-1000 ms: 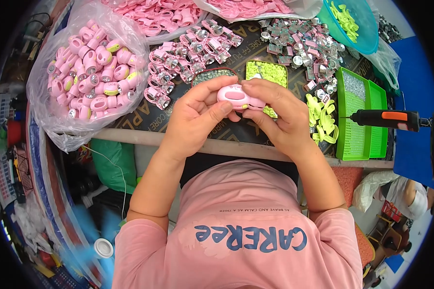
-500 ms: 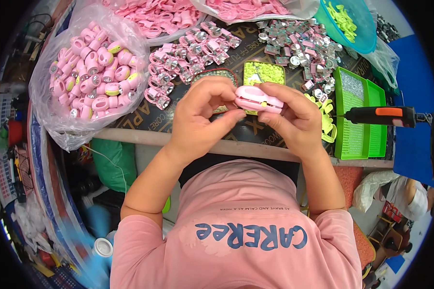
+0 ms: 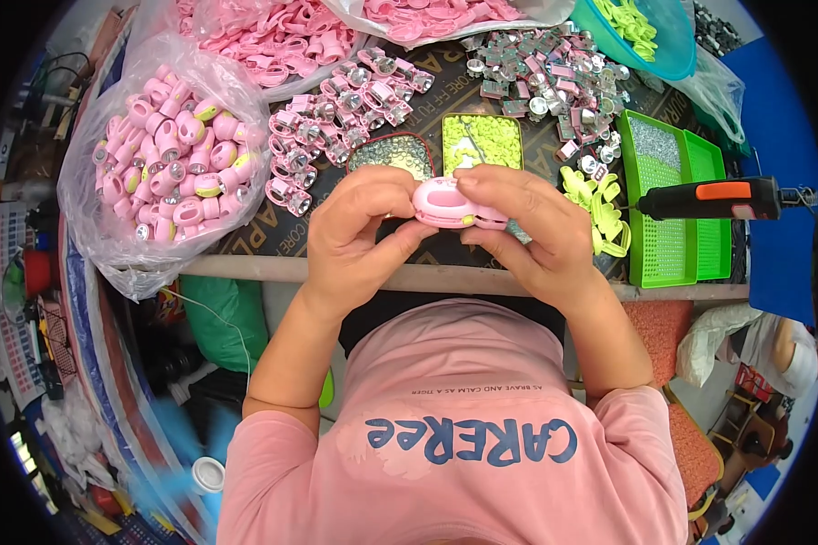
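A small pink plastic flashlight (image 3: 442, 202) with a yellow-green button on its side is held level between my two hands, just above the table's near edge. My left hand (image 3: 356, 234) pinches its left end between thumb and fingers. On the other end, my right hand (image 3: 545, 225) is closed with the fingers on top and the thumb below. A seam runs along the flashlight's side. Behind my hands are a tin of tiny yellow-green parts (image 3: 491, 145) and a round-cornered tin of small metallic pieces (image 3: 393, 154).
To the left bulges a clear bag of pink flashlights (image 3: 177, 154). Pink half-assemblies (image 3: 336, 118) and circuit parts with reflectors (image 3: 554, 82) lie behind. On the right are yellow-green strips (image 3: 598, 213), green trays (image 3: 659, 259) and a black-and-orange electric screwdriver (image 3: 709, 195).
The dark gap along the flashlight's side has narrowed, its two halves now closer together. Both hands and the flashlight appear slightly farther left, while the whole view has shifted a little.
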The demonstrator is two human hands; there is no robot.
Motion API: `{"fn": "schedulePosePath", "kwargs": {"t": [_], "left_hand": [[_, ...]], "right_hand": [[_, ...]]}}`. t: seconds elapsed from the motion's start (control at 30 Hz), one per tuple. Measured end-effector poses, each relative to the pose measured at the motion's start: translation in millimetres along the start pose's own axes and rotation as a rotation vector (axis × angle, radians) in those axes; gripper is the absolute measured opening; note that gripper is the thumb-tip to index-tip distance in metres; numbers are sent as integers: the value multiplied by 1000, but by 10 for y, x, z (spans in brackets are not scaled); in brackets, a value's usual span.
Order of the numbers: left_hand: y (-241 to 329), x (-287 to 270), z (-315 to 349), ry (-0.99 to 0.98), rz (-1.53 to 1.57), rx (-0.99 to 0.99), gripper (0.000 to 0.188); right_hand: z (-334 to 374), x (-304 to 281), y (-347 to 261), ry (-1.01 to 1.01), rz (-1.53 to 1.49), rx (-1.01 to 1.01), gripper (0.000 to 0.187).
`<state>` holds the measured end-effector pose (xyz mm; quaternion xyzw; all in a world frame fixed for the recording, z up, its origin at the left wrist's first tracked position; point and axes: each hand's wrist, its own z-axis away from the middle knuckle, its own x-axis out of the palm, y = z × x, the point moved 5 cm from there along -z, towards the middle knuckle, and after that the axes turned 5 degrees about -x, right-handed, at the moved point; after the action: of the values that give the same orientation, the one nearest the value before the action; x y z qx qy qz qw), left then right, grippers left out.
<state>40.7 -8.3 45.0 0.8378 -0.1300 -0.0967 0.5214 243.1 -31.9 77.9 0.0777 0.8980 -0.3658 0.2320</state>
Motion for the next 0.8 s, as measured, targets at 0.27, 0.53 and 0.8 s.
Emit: {"fn": "schedulePosePath", "kwargs": {"t": [0.27, 0.53, 0.8], "left_hand": [[112, -128, -23, -75, -180, 34, 27], [159, -105, 2, -166, 74, -6, 32], [143, 107, -74, -151, 154, -549, 44]], "right_hand": [[11, 82, -29, 47, -23, -50, 46], [5, 91, -49, 34, -53, -83, 49], [-10, 154, -43, 21, -48, -74, 46]]}}
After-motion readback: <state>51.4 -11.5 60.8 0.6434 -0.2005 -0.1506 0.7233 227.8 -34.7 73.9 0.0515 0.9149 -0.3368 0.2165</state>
